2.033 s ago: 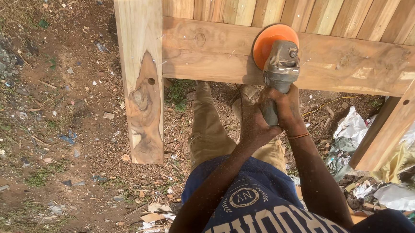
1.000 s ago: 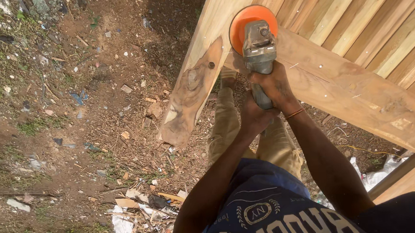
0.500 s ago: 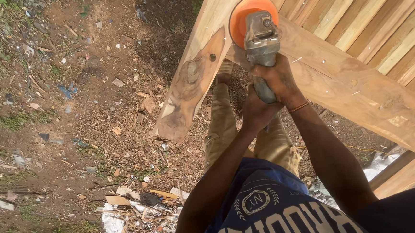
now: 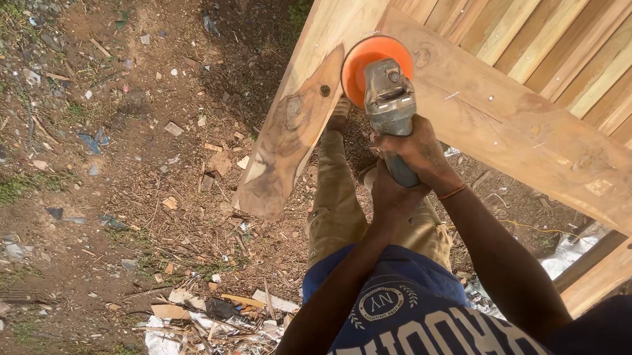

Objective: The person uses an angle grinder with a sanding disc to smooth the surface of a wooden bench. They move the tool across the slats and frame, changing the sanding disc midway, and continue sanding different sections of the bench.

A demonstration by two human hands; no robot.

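Observation:
A grey angle grinder (image 4: 389, 100) with an orange sanding disc (image 4: 373, 55) presses against a pale wooden frame (image 4: 518, 136), near the joint of its cross rail and leg (image 4: 295, 127). My right hand (image 4: 420, 149) grips the grinder's body from above. My left hand (image 4: 390, 195) wraps the rear of its handle just below. The disc lies flat on the rail's face beside a small knot hole.
Slatted boards (image 4: 562, 16) fill the upper right of the frame. Below is bare dirt (image 4: 111, 175) strewn with stones, chips and litter; a heap of wood scraps and paper (image 4: 208, 323) lies near my feet. White plastic (image 4: 563, 265) lies under the frame at right.
The grinder has slid left along the rail to the joint with the leg. Both hands keep the same grip; my head has turned, tilting the view.

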